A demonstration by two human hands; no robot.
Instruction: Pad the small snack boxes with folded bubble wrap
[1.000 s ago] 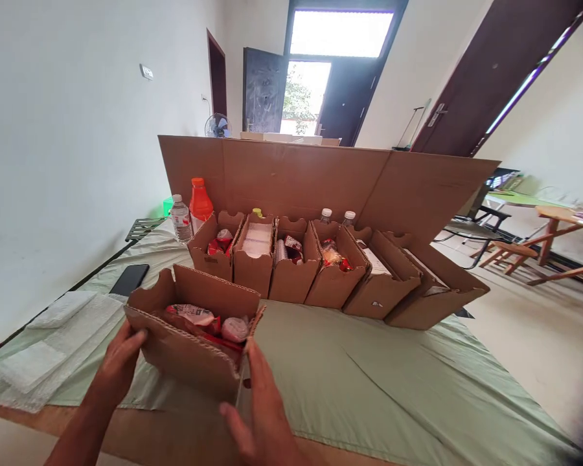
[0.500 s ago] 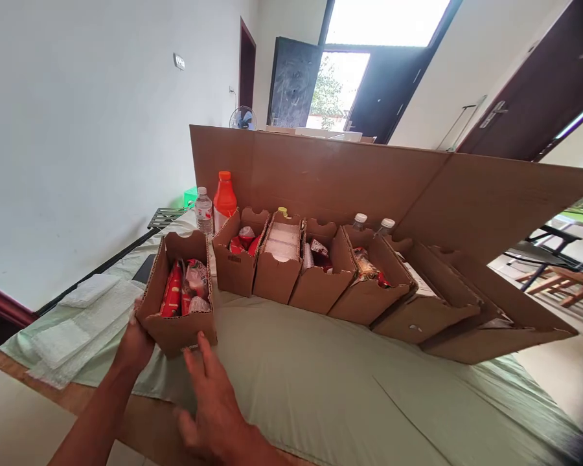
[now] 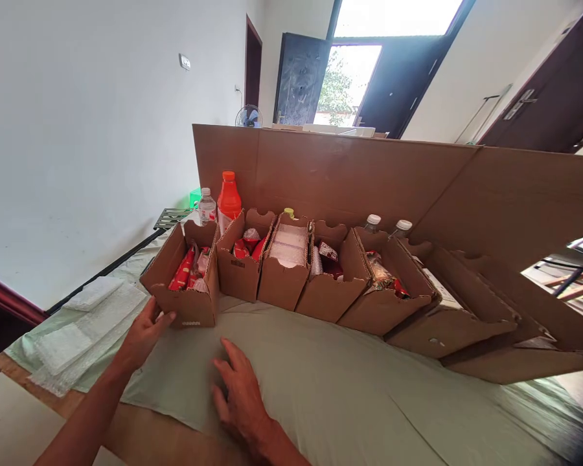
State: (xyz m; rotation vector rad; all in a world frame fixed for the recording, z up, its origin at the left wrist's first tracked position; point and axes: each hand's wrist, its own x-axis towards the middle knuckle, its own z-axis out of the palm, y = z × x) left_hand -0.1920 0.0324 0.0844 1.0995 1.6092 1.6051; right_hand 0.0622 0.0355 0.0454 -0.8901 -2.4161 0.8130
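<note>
The leftmost cardboard box (image 3: 193,307) stands on the green cloth and holds red packets (image 3: 183,268) and clear plastic-wrapped items. My left hand (image 3: 143,333) is at its front left corner, fingers against the cardboard and thumb apart; it does not grip the box. Over the cloth, in front of and to the right of that box, my right hand (image 3: 240,388) is open with its fingers spread, touching no box. Just to the right, a second cardboard box (image 3: 236,279) with red packets stands close beside it.
Several more open boxes continue the row rightward, one with white wrapped packs (image 3: 289,244). A tall cardboard panel (image 3: 330,175) rises behind. An orange bottle (image 3: 228,197) and a clear bottle (image 3: 206,208) stand at the back left. Bubble wrap sheets (image 3: 90,323) lie at the left.
The leftmost box has moved back and is now beside the row. My right hand has drawn away from its front. My left hand has shifted to its front corner. The view has turned slightly.
</note>
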